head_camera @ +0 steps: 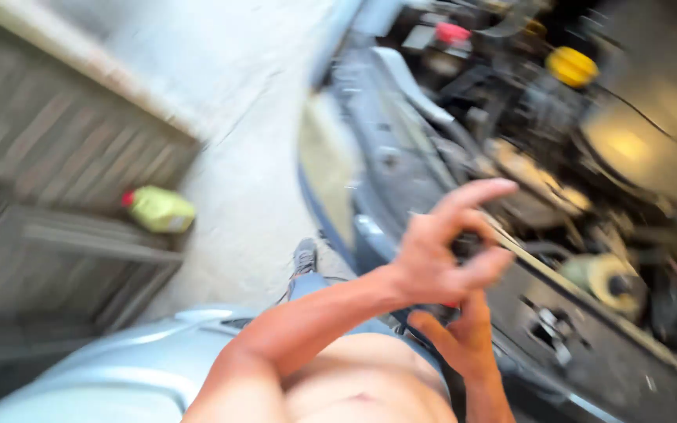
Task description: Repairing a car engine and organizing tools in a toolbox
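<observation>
I see my left hand point(440, 251) raised over the open engine bay point(558, 157), fingers spread wide; my right hand point(460, 337) sits below it, grip unclear through blur. Yellow round cap point(571, 66) far back, red cap point(452, 32) beside. Yellow-green plastic jug point(160, 209) on the wooden steps point(72, 243).

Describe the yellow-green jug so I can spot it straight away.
Look left of the car's open engine bay, across the pale concrete floor. The yellow-green jug lies on its side against the grey slatted structure; its red cap and bright colour set it apart.
</observation>
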